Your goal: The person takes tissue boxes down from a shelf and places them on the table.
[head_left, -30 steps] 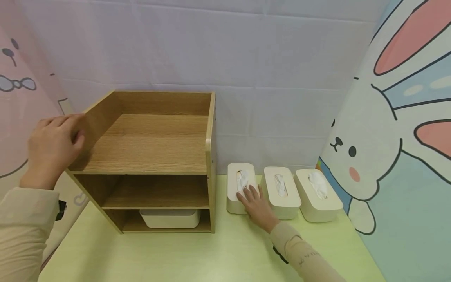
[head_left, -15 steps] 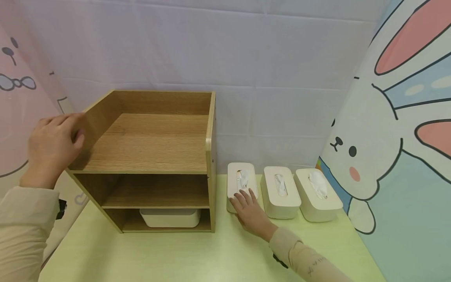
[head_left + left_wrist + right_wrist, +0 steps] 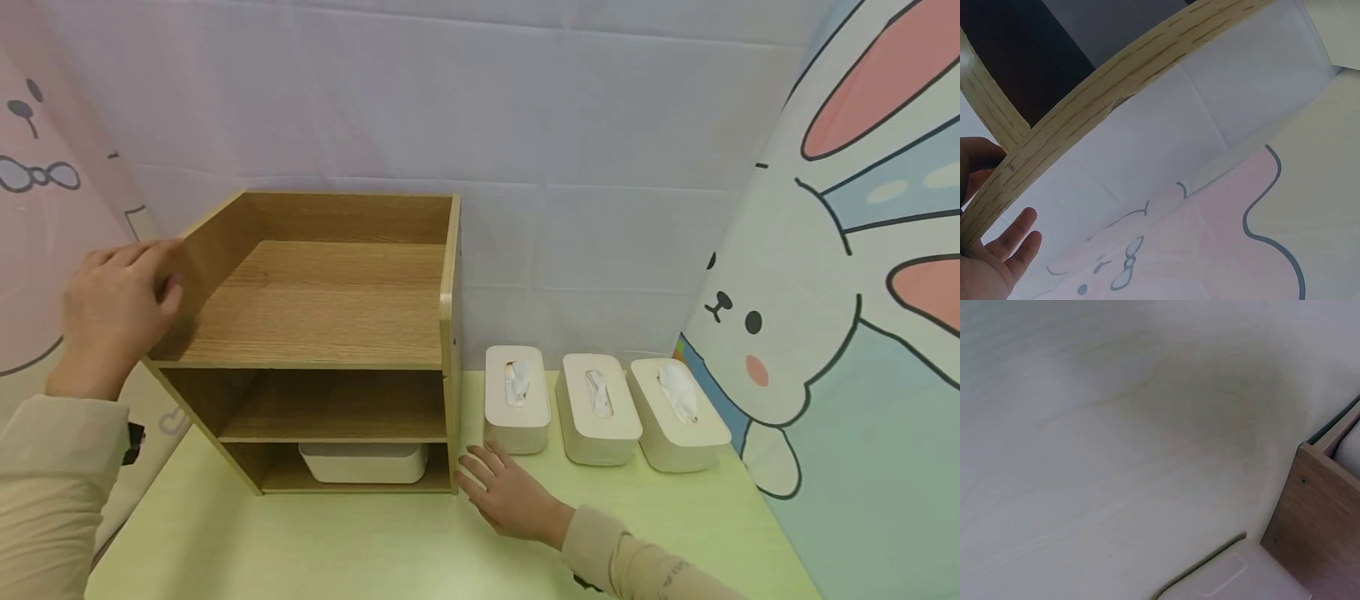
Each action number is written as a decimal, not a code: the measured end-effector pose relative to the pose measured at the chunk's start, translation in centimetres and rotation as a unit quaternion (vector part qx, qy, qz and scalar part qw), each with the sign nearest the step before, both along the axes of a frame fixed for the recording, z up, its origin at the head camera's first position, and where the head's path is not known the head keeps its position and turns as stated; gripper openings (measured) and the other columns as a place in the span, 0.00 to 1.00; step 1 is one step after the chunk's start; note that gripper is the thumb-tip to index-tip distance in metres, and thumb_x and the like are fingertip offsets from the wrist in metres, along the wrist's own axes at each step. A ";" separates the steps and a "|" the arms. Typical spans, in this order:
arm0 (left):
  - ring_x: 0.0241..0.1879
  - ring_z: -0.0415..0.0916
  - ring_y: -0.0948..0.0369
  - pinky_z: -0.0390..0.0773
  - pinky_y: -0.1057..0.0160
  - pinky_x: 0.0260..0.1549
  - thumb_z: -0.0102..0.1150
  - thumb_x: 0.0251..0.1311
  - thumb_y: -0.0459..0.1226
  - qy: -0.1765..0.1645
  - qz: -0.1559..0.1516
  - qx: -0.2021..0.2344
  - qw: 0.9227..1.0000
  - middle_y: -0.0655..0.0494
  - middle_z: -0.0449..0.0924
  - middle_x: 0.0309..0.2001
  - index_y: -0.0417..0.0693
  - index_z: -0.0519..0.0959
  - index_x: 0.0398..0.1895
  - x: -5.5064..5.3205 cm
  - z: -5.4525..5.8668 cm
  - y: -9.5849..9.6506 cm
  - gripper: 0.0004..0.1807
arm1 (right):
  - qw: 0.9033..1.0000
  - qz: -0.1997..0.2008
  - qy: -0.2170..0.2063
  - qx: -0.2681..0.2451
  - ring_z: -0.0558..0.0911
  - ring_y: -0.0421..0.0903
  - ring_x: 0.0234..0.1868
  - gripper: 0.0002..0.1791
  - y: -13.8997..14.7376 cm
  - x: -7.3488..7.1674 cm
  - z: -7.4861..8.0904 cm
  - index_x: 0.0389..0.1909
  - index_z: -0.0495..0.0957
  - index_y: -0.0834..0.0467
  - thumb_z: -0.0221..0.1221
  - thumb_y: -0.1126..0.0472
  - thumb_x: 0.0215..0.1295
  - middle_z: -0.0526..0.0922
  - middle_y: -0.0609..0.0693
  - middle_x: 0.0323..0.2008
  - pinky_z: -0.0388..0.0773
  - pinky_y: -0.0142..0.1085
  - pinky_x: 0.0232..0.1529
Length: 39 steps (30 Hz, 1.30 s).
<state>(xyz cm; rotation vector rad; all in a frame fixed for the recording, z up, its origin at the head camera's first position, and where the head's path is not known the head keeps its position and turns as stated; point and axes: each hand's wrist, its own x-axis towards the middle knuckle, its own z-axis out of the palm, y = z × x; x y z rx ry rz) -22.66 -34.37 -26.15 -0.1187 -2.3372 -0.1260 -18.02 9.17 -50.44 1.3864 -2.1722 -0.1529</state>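
Note:
A wooden shelf unit (image 3: 337, 287) with a top deck and two lower compartments stands on the left of the table. My left hand (image 3: 112, 312) grips the upper edge of its left side panel; in the left wrist view the thumb and fingers (image 3: 1022, 244) lie on opposite sides of that panel (image 3: 1085, 119). My right hand (image 3: 510, 497), holding nothing, has its fingers spread by the unit's lower right corner. Just behind it is the leftmost white tissue box (image 3: 517, 423). A white box (image 3: 363, 467) sits in the bottom compartment. The right wrist view shows no fingers.
Two more white tissue boxes, a middle one (image 3: 600, 448) and a right one (image 3: 678, 452), stand in a row with the first, tissues showing in their slots. Behind them hangs a white curtain (image 3: 585, 233). A rabbit-printed sheet (image 3: 780, 350) borders the pale green table (image 3: 337, 542) on the right.
My right hand has come off the leftmost tissue box and moved left and toward me, to the shelf unit's lower corner. The left hand and all boxes stay in place.

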 end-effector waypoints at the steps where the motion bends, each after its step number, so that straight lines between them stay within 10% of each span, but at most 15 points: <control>1: 0.47 0.67 0.37 0.66 0.40 0.48 0.49 0.51 0.32 -0.001 0.001 0.000 1.000 0.34 0.76 0.49 0.41 0.74 0.51 0.0 0.0 0.0 0.21 | 1.000 0.013 0.007 0.001 0.72 0.52 0.56 0.19 -0.2 0.3 0.0 0.53 0.69 0.54 0.45 0.57 0.61 0.74 0.52 0.51 0.67 0.50 0.61; 16: 0.46 0.67 0.37 0.66 0.40 0.49 0.50 0.51 0.32 0.011 -0.001 -0.002 1.000 0.34 0.76 0.48 0.41 0.74 0.50 0.0 -0.1 -0.1 0.21 | 0.996 0.069 0.026 0.045 0.70 0.49 0.59 0.21 -4.7 1.7 -0.5 0.57 0.66 0.53 0.44 0.56 0.63 0.73 0.52 0.54 0.63 0.44 0.65; 39: 0.46 0.67 0.37 0.65 0.41 0.49 0.50 0.50 0.32 0.017 -0.009 0.000 1.000 0.34 0.76 0.47 0.40 0.74 0.50 -0.2 -0.3 -0.1 0.20 | 0.994 -0.075 -0.013 0.077 0.69 0.43 0.59 0.28 -11.0 -1.0 -0.6 0.66 0.55 0.53 0.45 0.53 0.66 0.64 0.49 0.62 0.73 0.32 0.55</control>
